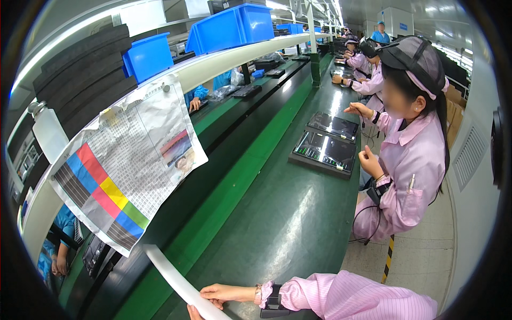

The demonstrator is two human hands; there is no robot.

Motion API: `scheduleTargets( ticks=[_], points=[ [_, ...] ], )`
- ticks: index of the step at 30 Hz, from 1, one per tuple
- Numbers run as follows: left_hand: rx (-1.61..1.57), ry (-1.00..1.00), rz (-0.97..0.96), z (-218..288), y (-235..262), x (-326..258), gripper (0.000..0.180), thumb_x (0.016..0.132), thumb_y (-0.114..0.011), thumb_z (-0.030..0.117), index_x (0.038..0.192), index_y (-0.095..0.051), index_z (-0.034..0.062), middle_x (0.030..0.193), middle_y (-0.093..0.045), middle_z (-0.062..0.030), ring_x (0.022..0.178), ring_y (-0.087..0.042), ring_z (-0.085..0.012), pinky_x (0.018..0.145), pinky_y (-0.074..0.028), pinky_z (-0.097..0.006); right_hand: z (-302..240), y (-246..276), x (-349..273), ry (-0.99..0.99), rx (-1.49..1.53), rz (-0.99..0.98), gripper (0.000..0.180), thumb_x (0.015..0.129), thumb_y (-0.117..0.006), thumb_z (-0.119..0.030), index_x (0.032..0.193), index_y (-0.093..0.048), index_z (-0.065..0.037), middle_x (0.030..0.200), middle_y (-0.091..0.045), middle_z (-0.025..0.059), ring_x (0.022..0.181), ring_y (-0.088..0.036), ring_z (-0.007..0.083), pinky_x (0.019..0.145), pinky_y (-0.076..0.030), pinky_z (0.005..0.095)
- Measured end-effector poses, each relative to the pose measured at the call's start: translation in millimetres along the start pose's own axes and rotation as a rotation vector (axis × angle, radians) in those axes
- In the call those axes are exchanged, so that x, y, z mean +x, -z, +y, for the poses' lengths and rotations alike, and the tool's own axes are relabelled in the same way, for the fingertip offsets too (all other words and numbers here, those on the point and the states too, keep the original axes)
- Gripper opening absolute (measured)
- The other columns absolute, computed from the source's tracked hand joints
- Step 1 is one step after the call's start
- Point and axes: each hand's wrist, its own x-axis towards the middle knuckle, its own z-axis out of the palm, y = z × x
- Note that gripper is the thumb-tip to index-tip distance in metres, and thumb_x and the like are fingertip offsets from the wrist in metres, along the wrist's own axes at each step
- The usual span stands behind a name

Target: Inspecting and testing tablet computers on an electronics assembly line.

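At the bottom, my right hand (pixel 226 293) comes in from the right in a pink striped sleeve, with a black device strapped at the wrist. Its fingers are closed on the edge of a long white strip (pixel 173 274) that slants up and left. The strip looks smooth and slightly bent; its lower end runs out of the picture. Only a bit of my left hand (pixel 194 313) shows, at the strip's other edge; it seems closed on the strip too, though most of it is cut off.
A printed sheet with colour blocks (pixel 128 165) hangs from the white rail (pixel 234 45), which carries blue bins (pixel 229 29). On the green bench (pixel 250 256), a co-worker in pink (pixel 410 154) sits at dark panels (pixel 325 149). Other people work beyond and across the line.
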Motion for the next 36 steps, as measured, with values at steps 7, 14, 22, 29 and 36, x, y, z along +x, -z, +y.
scheduleTargets(
  ticks=[7, 14, 22, 29, 36],
  points=[
    [-0.058, 0.020, 0.004, -3.7, 2.1, 5.4, 0.034, 0.095, -0.042, 0.029, 0.104, -0.053, -0.0014, 0.084, -0.059, -0.0099, 0.068, -0.057, -0.0172, 0.059, -0.046, -0.026, -2.5, -0.3, 1.6, -0.010, 0.009, -0.011, 0.031, 0.097, -0.042, -0.033, 0.110, -0.054, -0.007, 0.064, -0.046, -0.0048, 0.052, -0.045, 0.0045, 0.051, -0.036, 0.0202],
    [0.246, -0.170, 0.036, 46.6, -7.0, -39.0, 0.040, 0.093, -0.049, 0.020, 0.126, -0.040, -0.0013, 0.116, -0.050, -0.0146, 0.105, -0.050, -0.0219, 0.089, -0.041, -0.032, -9.9, -2.3, -9.8, 0.062, -0.085, 0.052, 0.039, 0.096, -0.043, -0.035, 0.120, -0.050, -0.005, 0.072, -0.054, -0.0011, 0.055, -0.049, 0.0063, 0.053, -0.041, 0.0212],
    [1.354, -0.550, 0.209, 41.7, 100.3, -93.3, 0.063, 0.074, -0.070, 0.024, 0.126, -0.043, -0.0002, 0.123, -0.045, -0.0223, 0.112, -0.043, -0.0401, 0.096, -0.035, -0.046, -2.6, 6.2, -106.2, -0.019, -0.274, 0.113, 0.039, 0.095, -0.043, -0.038, 0.123, -0.050, -0.011, 0.062, -0.052, 0.0004, 0.054, -0.049, 0.0072, 0.053, -0.042, 0.0234],
    [1.603, -0.379, 0.078, -1.6, 132.6, -124.1, 0.077, 0.077, -0.067, 0.036, 0.135, -0.033, -0.0015, 0.139, -0.025, -0.0317, 0.124, -0.033, -0.0453, 0.103, -0.031, -0.046, 30.7, 32.7, -197.3, -0.011, -0.333, 0.205, 0.039, 0.095, -0.042, -0.037, 0.123, -0.051, -0.011, 0.095, -0.060, 0.0037, 0.065, -0.055, 0.0089, 0.060, -0.046, 0.0232],
    [1.687, -0.311, 0.087, 4.5, 116.3, -123.8, 0.075, 0.083, -0.060, 0.041, 0.136, -0.031, -0.0021, 0.139, -0.023, -0.0335, 0.129, -0.028, -0.0440, 0.103, -0.029, -0.049, -57.5, 36.8, -247.5, 0.088, -0.593, 0.467, 0.036, 0.096, -0.042, -0.033, 0.122, -0.051, -0.009, 0.113, -0.059, 0.0030, 0.085, -0.060, 0.0104, 0.073, -0.049, 0.0263]
  ],
)
